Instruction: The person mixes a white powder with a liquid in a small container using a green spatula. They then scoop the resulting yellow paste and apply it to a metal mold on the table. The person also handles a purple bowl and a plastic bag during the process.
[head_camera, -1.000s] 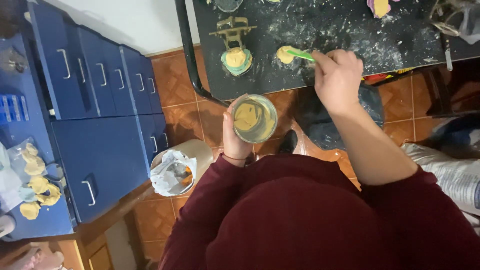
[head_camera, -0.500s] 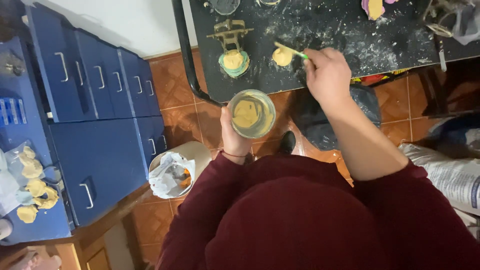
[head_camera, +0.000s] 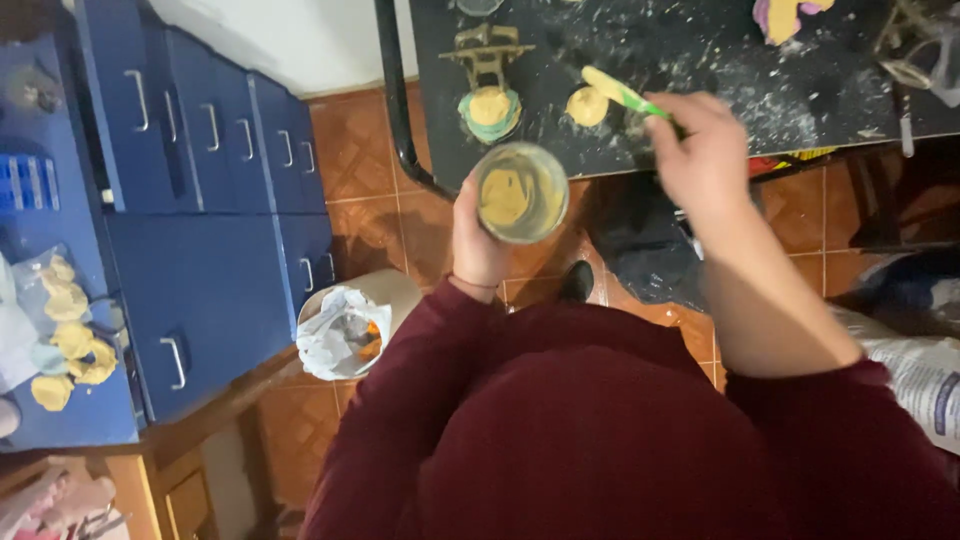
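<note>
Head | left hand grips jar (off table edge) | right hand pinches green spatula

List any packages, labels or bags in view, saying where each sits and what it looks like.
White woven sack with blue print: right edge, on the floor.
Clear plastic bag of yellow dough pieces: left, on the blue cabinet top.
Crumpled white bag lining the round bin: floor, beside the blue drawers.

jar in left hand | drawers left | table ahead
</note>
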